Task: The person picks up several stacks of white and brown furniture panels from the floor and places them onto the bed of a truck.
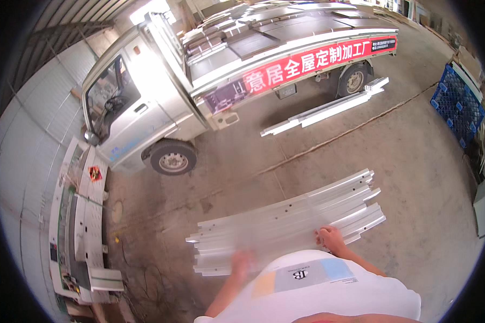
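Long pale metal strips (285, 218) lie side by side in front of me, low over the concrete floor, with uneven ends and small dark holes. Motion smears my left hand (243, 261) at the near edge of their left part, so its fingers cannot be made out. My right hand (330, 238) is over the right part of the strips. Its fingers are curled and closed against them, but what lies between the fingertips is hidden. My white shirt covers part of the near edge.
Beyond the strips stands a white flatbed truck (172, 110) loaded with flat boards (253, 43). More pale strips (328, 110) lie on the floor beside it. At the left is a long machine (86, 215), with cables on the floor. Blue plastic mesh pallets (457, 105) lean at the right.
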The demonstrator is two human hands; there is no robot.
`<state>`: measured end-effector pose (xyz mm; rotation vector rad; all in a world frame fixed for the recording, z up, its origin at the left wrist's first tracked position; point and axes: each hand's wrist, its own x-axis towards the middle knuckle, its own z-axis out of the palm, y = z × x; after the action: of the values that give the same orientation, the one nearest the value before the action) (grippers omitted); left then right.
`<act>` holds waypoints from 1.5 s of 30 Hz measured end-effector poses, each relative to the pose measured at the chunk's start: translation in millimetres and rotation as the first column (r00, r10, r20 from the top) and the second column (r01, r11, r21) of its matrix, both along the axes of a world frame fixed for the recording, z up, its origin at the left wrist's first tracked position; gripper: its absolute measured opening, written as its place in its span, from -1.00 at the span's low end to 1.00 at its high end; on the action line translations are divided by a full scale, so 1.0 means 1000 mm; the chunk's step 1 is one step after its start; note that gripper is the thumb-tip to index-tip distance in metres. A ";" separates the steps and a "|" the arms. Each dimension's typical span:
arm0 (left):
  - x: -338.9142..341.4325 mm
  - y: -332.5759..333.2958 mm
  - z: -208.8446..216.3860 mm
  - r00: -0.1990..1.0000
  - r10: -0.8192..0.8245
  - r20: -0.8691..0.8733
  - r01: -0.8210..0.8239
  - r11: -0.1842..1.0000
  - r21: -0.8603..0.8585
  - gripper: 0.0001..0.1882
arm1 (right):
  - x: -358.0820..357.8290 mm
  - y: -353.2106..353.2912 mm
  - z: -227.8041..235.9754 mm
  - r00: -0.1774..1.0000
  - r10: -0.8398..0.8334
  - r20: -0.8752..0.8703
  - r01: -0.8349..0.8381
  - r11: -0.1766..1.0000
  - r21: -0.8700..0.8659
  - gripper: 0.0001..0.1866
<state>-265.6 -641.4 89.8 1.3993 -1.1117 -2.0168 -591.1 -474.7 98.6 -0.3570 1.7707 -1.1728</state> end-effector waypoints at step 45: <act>-0.638 -1.022 0.186 0.970 -0.030 -0.240 -0.077 0.902 -0.425 -0.58 | -0.642 -1.046 0.185 0.927 -0.067 -0.368 -0.140 0.849 -0.509 -0.67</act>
<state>-903.9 -1663.8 275.6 0.9113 -1.3195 -1.7222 -1233.0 -1520.4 283.7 -0.9991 1.7116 -1.6460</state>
